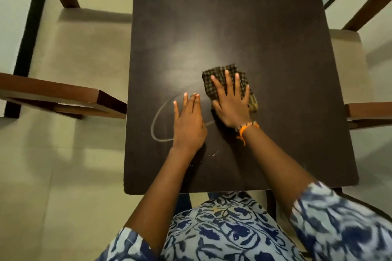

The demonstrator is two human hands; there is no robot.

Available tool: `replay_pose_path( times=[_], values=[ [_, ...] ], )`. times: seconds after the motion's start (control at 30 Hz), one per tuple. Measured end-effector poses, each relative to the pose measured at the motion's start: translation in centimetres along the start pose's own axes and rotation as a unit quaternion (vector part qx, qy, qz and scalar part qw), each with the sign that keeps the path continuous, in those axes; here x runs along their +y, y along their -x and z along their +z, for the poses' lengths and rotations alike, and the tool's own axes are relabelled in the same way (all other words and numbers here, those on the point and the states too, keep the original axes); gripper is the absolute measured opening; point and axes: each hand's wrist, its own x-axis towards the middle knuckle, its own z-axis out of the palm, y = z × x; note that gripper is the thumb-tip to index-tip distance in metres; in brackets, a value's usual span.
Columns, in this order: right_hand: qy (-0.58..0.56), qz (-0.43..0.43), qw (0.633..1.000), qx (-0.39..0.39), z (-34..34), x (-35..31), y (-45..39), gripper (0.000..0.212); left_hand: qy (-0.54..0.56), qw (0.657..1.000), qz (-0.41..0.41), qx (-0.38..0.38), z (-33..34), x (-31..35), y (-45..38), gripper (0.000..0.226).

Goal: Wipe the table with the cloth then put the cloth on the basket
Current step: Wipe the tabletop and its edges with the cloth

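The right hand (231, 105) lies flat on the checked cloth (228, 82), fingers (227, 79) straight and spread, pressing it onto the dark tabletop (233, 17) right of centre. The left hand (187, 122) rests palm-down on the bare tabletop just beside it, fingers straight and mostly together, over a pale chalk-like loop (158, 116). An orange band (247, 128) circles the right wrist, and wooden chairs (63, 97) stand at both sides.

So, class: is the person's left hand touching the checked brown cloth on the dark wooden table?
Apart. The head view shows the left hand flat on the dark table, with bare tabletop between it and the checked cloth under the right hand.
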Motion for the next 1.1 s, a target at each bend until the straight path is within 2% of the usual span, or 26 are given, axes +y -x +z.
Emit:
replay_pose_path(
  times=[0.17,0.27,0.4,0.6,0.73,0.83,0.97,1.1],
  values=[
    [0.023,-0.053,0.998,-0.018,5.2,-0.7,13.9,0.071,-0.008,1.000,0.009,-0.020,-0.8,-2.5,0.7,0.063],
    [0.058,-0.066,0.996,-0.009,6.9,-1.0,18.1,0.073,-0.006,0.999,0.014,-0.028,-1.2,-3.5,0.8,0.062],
    [0.018,-0.047,0.999,-0.014,6.0,-2.2,14.2,0.070,-0.006,0.999,0.016,-0.036,-1.3,-4.5,0.9,0.064],
    [0.011,-0.025,1.000,0.010,2.5,-4.1,2.8,0.067,0.011,0.999,0.015,-0.034,-1.1,-4.7,0.9,0.070],
    [0.013,-0.002,1.000,0.018,0.5,-5.4,-4.4,0.067,0.050,0.998,-0.016,-0.017,-1.1,-5.1,1.8,0.066],
    [-0.012,0.019,1.000,-0.004,-0.5,-6.4,-7.6,0.066,0.065,0.997,-0.029,-0.008,-1.1,-5.9,2.4,0.062],
    [-0.006,0.009,1.000,-0.022,-0.3,-6.9,-5.8,0.066,0.083,0.996,-0.033,0.012,-1.7,-6.6,3.1,0.058],
    [-0.005,-0.045,0.999,-0.013,3.2,-7.2,4.6,0.070,0.085,0.996,-0.027,0.016,-1.9,-7.7,3.2,0.059]
  ],
)
